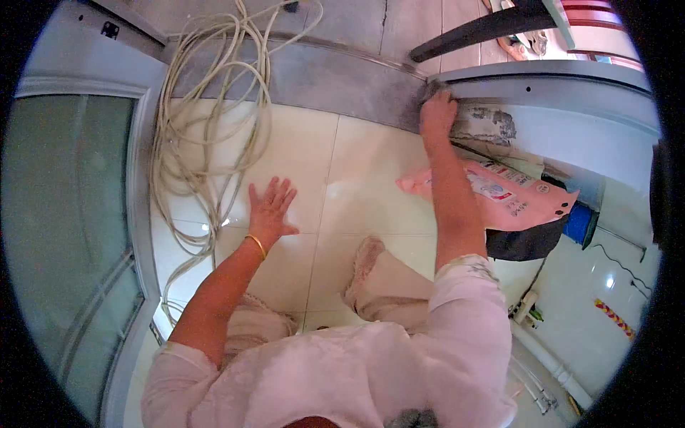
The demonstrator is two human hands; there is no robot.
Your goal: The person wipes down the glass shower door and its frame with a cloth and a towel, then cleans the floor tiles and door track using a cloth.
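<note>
My left hand [271,207] is open, fingers spread over the cream floor tiles [303,153], with a yellow bangle [257,247] at the wrist. I cannot tell whether its palm rests on the tile. My right hand [438,115] is closed around a dark grey wad [431,92], blurred and partly hidden by the fingers. The wad is at the corner where the grey threshold [342,78] meets the foot of the door frame [542,87]. Just below that frame is a scuffed, blackened patch [489,126] on the wall.
A loosely coiled cream hose or cable [207,143] lies left, beside a glazed door [78,214]. On the right are a pink printed bag [521,196], a dark bag [524,241], a blue object [579,225] and white pipes [553,364]. A dark furniture leg [485,32] stands beyond the threshold.
</note>
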